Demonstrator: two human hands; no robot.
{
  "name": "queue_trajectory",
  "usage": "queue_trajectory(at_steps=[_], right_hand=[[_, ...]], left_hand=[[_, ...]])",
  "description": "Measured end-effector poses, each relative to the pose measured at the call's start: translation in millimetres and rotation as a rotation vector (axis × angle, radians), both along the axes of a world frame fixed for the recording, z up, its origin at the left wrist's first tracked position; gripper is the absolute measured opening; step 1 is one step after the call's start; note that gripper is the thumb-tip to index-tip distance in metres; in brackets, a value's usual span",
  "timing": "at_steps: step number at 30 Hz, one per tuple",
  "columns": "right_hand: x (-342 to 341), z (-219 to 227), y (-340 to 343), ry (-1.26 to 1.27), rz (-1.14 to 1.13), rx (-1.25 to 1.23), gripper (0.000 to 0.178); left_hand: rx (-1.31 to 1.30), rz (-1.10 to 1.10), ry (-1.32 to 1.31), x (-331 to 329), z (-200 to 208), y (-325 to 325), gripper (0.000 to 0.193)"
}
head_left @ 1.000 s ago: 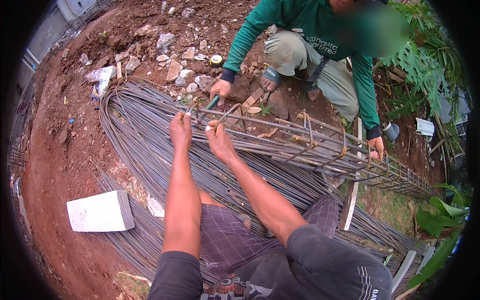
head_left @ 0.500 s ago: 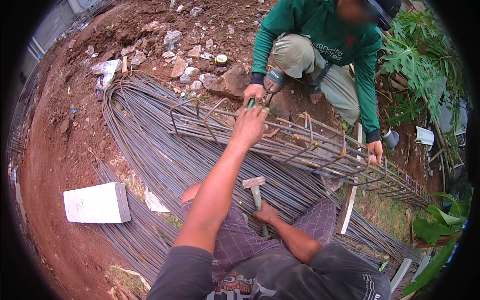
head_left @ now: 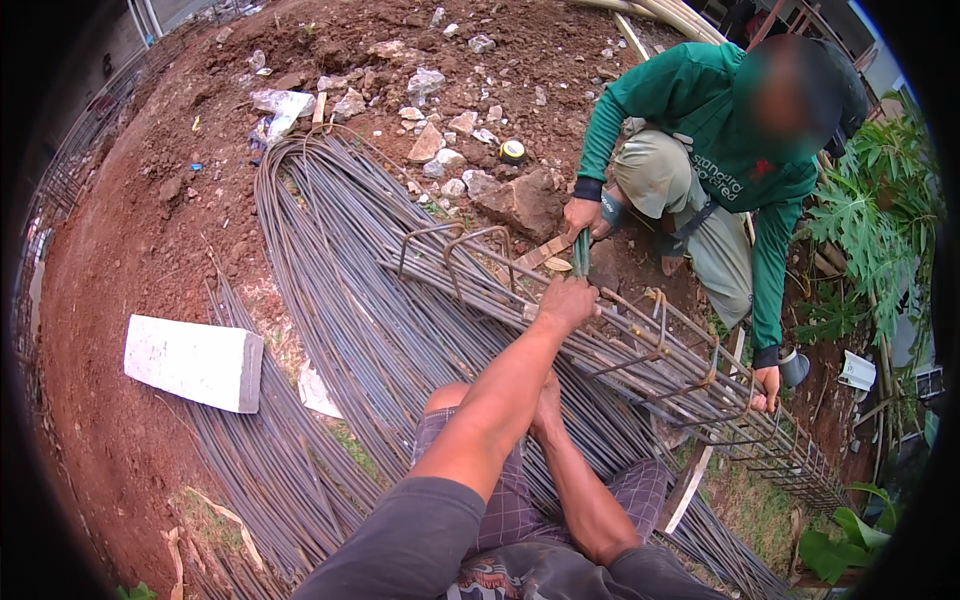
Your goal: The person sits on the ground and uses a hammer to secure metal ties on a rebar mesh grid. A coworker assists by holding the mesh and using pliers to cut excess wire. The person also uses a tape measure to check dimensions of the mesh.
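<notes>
My left hand (head_left: 568,303) is closed over the near end of the rebar cage (head_left: 655,352), just below a green-handled tool (head_left: 582,253); what its fingers grip is hidden. A co-worker's hand (head_left: 583,217) holds the upper end of that tool. Partly behind my left forearm, my right hand (head_left: 547,408) is closed and raised, with its hammer mostly hidden. A pale edge beside my left hand looks like the hammer head (head_left: 529,312). Farther along the cage, the co-worker's other hand (head_left: 767,387) grips a bar.
A thick bundle of bent steel rods (head_left: 340,260) lies beneath the cage. At the left rests a white block (head_left: 192,362). A wooden batten (head_left: 686,490) props under the cage. Rocks and a tape measure (head_left: 512,152) are scattered on the red soil (head_left: 150,250).
My view has swung, shifting the scene rightward and down. My right hand has lifted from my lap to behind my left forearm, hiding the hammer handle. The co-worker still grips tool and cage.
</notes>
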State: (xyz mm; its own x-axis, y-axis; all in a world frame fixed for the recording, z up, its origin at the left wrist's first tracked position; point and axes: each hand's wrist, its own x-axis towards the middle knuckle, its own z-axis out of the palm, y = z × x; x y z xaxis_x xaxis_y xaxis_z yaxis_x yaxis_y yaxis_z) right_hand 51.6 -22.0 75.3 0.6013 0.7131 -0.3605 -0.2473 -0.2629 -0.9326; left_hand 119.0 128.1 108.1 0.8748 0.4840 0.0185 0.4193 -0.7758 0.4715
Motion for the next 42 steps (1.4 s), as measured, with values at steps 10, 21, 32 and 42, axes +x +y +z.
queue_trajectory(at_steps=[10, 21, 32, 42], right_hand=[[-31.9, -20.6, 70.8, 0.708, -0.493, 0.418, 0.014], [-31.9, -0.8, 103.1, 0.563, -0.213, 0.211, 0.017], [-82.2, -27.6, 142.3, 0.781, 0.201, 0.214, 0.024], [-67.3, -10.4, 92.1, 0.815, -0.444, 0.380, 0.017]], left_hand=[[0.002, 0.018, 0.013, -8.4, 1.0, -17.5, 0.028], [-0.097, -0.044, 0.036, -14.8, 7.0, -24.4, 0.034], [-0.052, -0.107, -0.129, -8.4, 32.2, -29.7, 0.031], [-0.104, -0.041, -0.081, -16.1, 29.4, -23.0, 0.033]])
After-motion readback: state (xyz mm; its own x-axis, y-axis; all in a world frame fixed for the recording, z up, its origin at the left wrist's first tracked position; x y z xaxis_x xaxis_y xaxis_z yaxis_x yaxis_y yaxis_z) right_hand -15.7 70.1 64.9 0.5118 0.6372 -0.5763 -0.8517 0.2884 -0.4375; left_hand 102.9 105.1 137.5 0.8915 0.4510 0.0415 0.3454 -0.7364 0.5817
